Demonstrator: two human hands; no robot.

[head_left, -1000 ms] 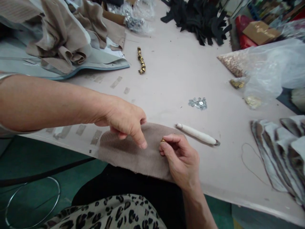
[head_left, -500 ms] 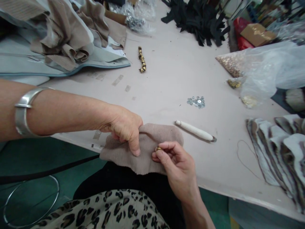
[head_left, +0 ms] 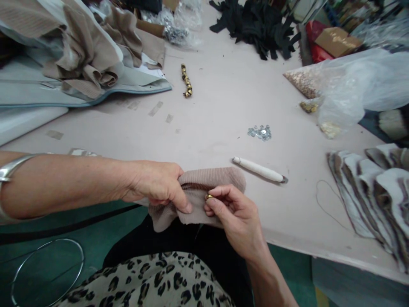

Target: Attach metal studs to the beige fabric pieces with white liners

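Observation:
A piece of beige ribbed fabric [head_left: 217, 177] lies over the table's near edge, partly hanging down. My left hand [head_left: 162, 187] is closed on its left part, thumb on top, with the fabric bunched under it. Between thumb and forefinger my right hand [head_left: 236, 213] pinches a small brass-coloured button [head_left: 208, 196], held right at the fabric; whether it is fixed to the cloth I cannot tell. Beyond the right hand lies a white, pen-like stick [head_left: 260, 169] with dark tips. Several small silvery discs [head_left: 260, 132] are scattered behind it.
A row of gold-coloured metal pieces [head_left: 186, 81] lies farther back. Grey and beige garments [head_left: 86, 64] are heaped at left, black strips [head_left: 258, 27] at the back. Plastic bags [head_left: 348, 85] of small parts and folded fabric pieces [head_left: 370, 200] occupy the right side.
My left forearm has dropped lower, and the left hand now bunches the fabric's left part, drawing it in. The right hand keeps its pinch on the button, almost in place.

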